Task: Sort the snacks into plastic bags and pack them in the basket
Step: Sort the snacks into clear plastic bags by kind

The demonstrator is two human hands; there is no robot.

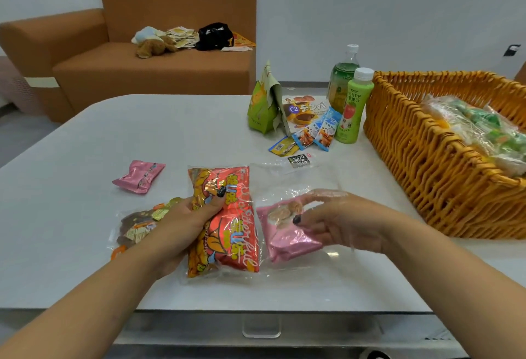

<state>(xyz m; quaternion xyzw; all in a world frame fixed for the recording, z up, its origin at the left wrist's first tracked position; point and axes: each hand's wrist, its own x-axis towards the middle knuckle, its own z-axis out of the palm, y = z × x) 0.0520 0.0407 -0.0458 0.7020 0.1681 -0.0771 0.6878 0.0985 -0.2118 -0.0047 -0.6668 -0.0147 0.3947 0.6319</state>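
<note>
My left hand (187, 217) grips a clear plastic bag holding red and orange snack packs (227, 224) on the white table (71, 244). My right hand (338, 220) is inside a second clear plastic bag (296, 185) and pinches a pink snack pack (287, 240) in it. Another pink snack pack (139, 176) lies loose to the left. A third clear bag with brown and gold snacks (139, 224) sits partly under my left wrist. The woven orange basket (427, 165) at the right holds bagged green snacks (489, 131).
At the back of the table stand a green pouch (263, 108), a biscuit box (306, 112), small blue packets (318, 131), a green juice bottle (354, 105) and a taller bottle (343, 79). A brown sofa (128, 65) with clutter is behind.
</note>
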